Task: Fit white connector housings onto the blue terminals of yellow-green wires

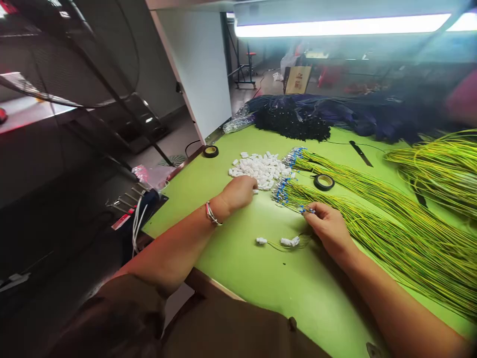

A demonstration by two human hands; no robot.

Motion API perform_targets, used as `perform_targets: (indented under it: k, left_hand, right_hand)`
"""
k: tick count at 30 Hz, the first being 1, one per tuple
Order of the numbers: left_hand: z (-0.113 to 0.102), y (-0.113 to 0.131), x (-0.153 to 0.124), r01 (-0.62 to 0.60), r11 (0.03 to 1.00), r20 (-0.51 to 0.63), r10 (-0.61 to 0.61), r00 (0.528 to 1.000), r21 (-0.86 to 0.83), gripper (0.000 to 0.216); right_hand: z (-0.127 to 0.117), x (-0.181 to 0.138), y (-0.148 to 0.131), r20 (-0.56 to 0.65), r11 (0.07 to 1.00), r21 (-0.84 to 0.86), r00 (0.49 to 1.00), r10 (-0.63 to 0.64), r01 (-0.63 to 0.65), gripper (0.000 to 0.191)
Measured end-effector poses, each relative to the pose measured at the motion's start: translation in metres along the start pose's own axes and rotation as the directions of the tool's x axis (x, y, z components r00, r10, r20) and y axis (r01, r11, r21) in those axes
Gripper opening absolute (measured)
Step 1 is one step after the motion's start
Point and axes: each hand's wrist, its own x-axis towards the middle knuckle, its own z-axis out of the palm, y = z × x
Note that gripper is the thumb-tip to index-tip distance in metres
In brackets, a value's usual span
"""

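Head view: right hand pinches blue-tipped wires right of centre, near their ends, likely for control. Left hand, grip unclear, at white plugs, frame centre, heaped seemingly for easy reach.

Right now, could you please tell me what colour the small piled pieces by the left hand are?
The small piled pieces are white, seen best in the head view.

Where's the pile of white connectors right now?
The pile lies centrally in the head view, just beyond the left hand, left of the blue-tipped wires.
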Motion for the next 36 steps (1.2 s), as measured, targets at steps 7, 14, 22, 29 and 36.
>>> perform_targets:
  k: [7,14,22,29,36]
  left_hand:
    - [0.001,0.009,0.0,-0.005,0.992,-0.04,0.01,0.999,0.124,0.023]
    - [-0.007,0.017,-0.002,-0.037,0.986,-0.177,0.008,0.984,-0.162,0.045]
    - [0.011,0.059,-0.018,0.369,0.171,0.373,-0.009,0.928,-0.914,0.021]
    - [0.03,0.057,-0.015,0.481,-0.086,0.479,0.041,0.877,-0.872,0.022]
    - [0.031,0.06,-0.018,0.466,0.005,0.466,0.016,0.885,-0.885,0.027]
  right_hand:
    - [0.001,0.002,-0.001,-0.01,1.0,0.023,1.0,0.013,-0.012,0.01]
    - [0.0,0.0,-0.004,-0.035,0.996,-0.059,0.997,-0.068,0.066,0.006]
    - [0.001,-0.002,0.0,-0.018,0.988,-0.07,0.99,-0.14,0.138,0.008]
    - [0.002,-0.003,0.003,0.012,0.983,-0.093,0.987,-0.16,0.16,0.008]
    - [0.004,-0.004,0.006,0.005,0.957,-0.191,0.975,-0.221,0.218,0.007]
